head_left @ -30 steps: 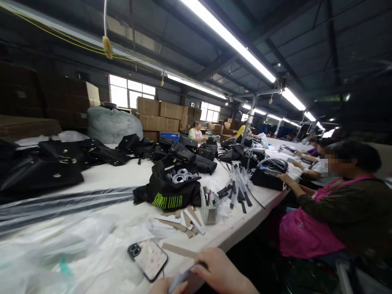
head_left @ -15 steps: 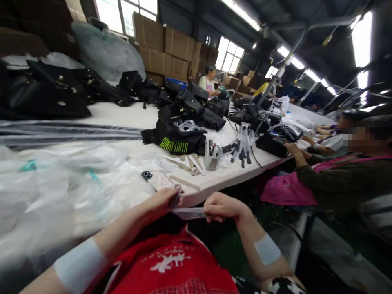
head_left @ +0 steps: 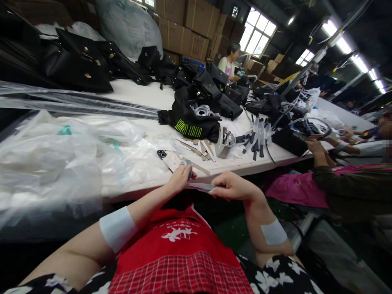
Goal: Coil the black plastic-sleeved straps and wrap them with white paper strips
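Observation:
My left hand (head_left: 179,179) is closed around a small grey roll of tape (head_left: 187,163), held just over the table's front edge. A translucent strip of tape (head_left: 199,186) stretches from the roll across to my right hand (head_left: 235,187). The fingers of that hand are pinched on the strip's end, where a short dark piece shows. Just beyond my left hand lies a phone (head_left: 167,160), camera lenses up. Close to the phone are cardboard strips (head_left: 199,166).
Clear plastic bags (head_left: 55,163) cover the table's left side. A black cloth bag (head_left: 183,118) with green lettering holds tape rolls. Tape strips with dark ends (head_left: 257,136) hang by a tape dispenser (head_left: 225,143). Black handbags (head_left: 211,87) are piled behind. A co-worker in pink (head_left: 297,185) sits at right.
The head view has tilted and turned, so the table sits higher in the picture. Both hands appear higher and farther right, the tape strip still stretched between them.

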The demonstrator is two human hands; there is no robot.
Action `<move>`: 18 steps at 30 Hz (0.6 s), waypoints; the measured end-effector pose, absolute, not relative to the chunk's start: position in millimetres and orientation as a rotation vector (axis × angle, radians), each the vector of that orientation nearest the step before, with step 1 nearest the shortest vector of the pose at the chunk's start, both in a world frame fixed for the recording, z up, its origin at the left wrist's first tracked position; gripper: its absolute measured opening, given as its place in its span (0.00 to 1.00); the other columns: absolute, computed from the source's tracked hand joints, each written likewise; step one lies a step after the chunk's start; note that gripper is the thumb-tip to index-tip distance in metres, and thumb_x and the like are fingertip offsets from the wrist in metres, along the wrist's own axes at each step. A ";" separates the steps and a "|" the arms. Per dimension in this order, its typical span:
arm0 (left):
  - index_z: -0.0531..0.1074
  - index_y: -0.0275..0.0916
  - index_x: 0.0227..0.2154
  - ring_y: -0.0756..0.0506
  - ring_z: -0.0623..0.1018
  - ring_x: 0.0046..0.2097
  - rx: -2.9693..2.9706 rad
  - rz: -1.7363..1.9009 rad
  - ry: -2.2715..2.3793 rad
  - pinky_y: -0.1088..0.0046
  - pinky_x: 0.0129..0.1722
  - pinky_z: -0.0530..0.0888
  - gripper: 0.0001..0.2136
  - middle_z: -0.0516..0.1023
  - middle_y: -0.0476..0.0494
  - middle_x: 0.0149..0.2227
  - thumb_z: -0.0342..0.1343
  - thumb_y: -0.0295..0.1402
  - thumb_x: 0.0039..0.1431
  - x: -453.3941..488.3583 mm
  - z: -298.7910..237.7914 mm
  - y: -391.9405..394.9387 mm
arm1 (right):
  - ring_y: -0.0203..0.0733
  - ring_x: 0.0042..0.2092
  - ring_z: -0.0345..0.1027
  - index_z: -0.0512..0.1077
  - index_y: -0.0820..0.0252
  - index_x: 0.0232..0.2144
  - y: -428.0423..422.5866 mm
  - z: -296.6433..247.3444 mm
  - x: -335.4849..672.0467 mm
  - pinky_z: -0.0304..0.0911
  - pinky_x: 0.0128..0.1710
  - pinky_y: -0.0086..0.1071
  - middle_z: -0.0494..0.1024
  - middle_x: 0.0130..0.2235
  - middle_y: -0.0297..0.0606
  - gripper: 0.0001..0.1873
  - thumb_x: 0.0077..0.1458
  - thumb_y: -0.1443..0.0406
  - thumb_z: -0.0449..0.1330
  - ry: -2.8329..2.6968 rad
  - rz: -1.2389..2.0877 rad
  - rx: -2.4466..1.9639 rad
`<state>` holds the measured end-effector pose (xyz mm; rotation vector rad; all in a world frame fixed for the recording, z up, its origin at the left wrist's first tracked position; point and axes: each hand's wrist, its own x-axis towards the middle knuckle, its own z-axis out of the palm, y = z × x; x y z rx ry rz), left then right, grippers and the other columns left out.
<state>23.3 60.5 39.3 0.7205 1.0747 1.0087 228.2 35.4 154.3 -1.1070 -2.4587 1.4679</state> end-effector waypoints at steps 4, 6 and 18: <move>0.76 0.36 0.20 0.49 0.70 0.19 0.975 0.671 0.820 0.76 0.20 0.65 0.16 0.73 0.48 0.16 0.58 0.43 0.55 16.1 52.2 27.9 | 0.27 0.17 0.52 0.70 0.63 0.21 69.1 136.7 256.1 0.44 0.17 0.22 0.61 0.15 0.26 0.19 0.53 0.53 0.60 -2.287 1.474 -1.250; 0.76 0.35 0.23 0.51 0.65 0.14 1.016 0.518 0.677 0.76 0.16 0.61 0.24 0.68 0.50 0.12 0.51 0.52 0.58 16.2 57.7 20.0 | 0.26 0.17 0.50 0.68 0.63 0.18 80.0 115.5 258.9 0.42 0.18 0.22 0.60 0.15 0.25 0.22 0.47 0.51 0.64 -2.124 1.566 -1.277; 0.72 0.33 0.29 0.51 0.67 0.16 0.363 0.951 0.544 0.77 0.19 0.70 0.26 0.63 0.54 0.12 0.41 0.51 0.64 19.0 78.5 63.3 | 0.31 0.14 0.52 0.67 0.58 0.30 24.6 12.3 124.5 0.44 0.14 0.25 0.64 0.14 0.29 0.36 0.51 0.34 0.43 -1.048 1.468 -1.092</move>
